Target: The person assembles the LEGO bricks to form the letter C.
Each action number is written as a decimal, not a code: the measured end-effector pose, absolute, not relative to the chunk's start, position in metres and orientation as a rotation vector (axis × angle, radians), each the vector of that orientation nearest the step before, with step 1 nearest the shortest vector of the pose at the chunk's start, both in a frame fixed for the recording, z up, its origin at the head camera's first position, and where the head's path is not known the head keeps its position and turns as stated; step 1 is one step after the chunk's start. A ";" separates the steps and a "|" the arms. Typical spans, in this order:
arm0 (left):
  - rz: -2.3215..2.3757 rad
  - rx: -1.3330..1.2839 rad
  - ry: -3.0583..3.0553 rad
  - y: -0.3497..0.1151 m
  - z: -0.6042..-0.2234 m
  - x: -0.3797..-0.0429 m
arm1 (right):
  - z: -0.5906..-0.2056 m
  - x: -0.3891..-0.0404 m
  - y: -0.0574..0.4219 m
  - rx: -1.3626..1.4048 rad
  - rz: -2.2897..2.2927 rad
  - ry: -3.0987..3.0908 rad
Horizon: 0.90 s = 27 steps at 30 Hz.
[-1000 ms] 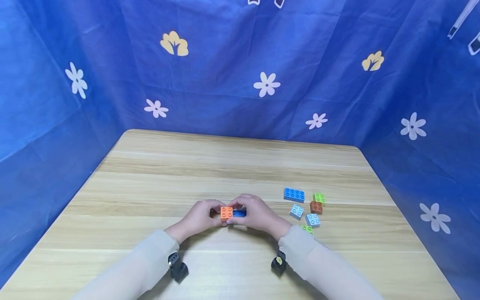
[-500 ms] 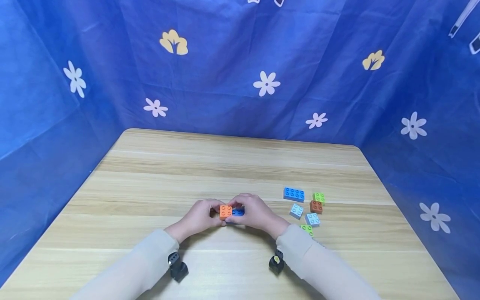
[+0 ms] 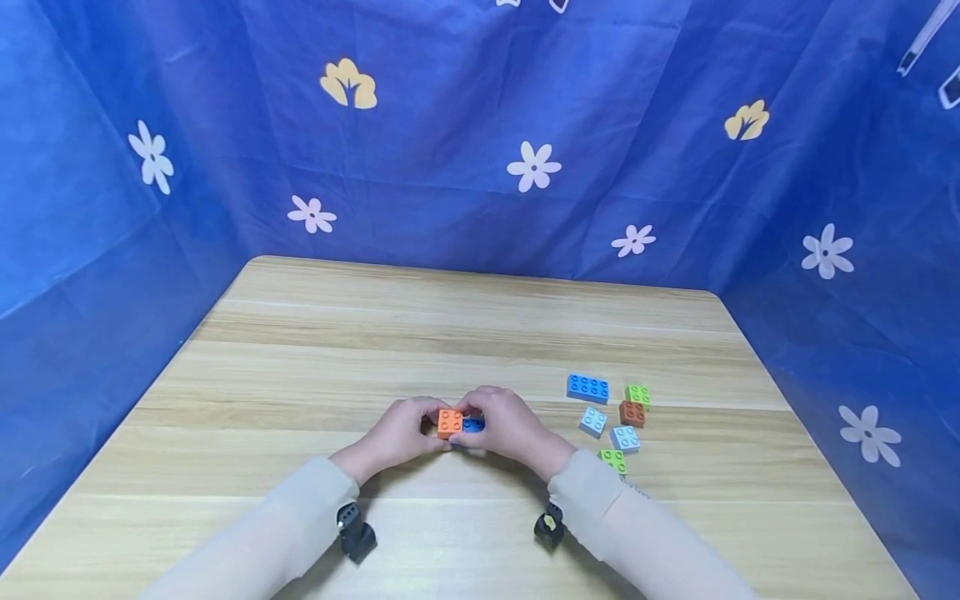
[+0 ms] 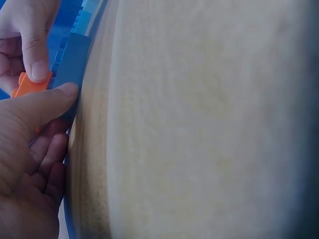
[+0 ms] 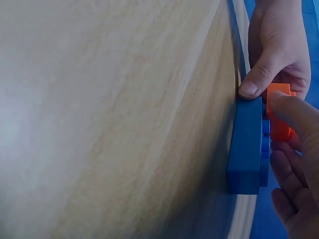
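In the head view my left hand (image 3: 399,431) and right hand (image 3: 512,423) meet at the middle of the table. A long blue building brick (image 5: 244,144) lies between them, studs up, its end gripped by my left thumb and fingers. An orange square brick (image 3: 450,422) sits over the blue brick's left part. My right thumb and fingers pinch the orange brick, the thumb on its side in the right wrist view. Some blue studs show right of it. Whether the orange brick is fully pressed down, I cannot tell.
Right of my hands lie loose bricks: a blue long one (image 3: 588,388), two light blue ones (image 3: 593,422), a brown one (image 3: 632,414) and two green ones (image 3: 612,461). The wooden table (image 3: 450,325) is ringed by a blue flowered curtain (image 3: 450,125).
My right hand has shifted slightly left, and less of the blue brick shows beside it in the head view. My left hand keeps its hold almost unmoved.
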<state>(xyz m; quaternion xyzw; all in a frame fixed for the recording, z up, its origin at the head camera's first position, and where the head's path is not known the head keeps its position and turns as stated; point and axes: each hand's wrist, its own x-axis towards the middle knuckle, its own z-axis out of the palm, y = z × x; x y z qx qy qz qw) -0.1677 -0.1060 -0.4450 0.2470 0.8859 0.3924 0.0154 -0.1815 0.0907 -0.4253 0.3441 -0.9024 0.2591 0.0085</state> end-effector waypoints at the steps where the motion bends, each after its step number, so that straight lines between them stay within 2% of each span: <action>1: 1.219 0.767 2.759 -0.106 -0.445 -0.168 | -0.426 -0.181 0.090 1.068 0.815 -2.815; 13: 1.203 0.784 2.766 -0.105 -0.443 -0.168 | -0.431 -0.183 0.088 1.015 0.934 -2.792; 27: 1.526 0.713 2.531 -0.121 -0.446 -0.169 | -0.434 -0.182 0.088 0.949 1.065 -2.817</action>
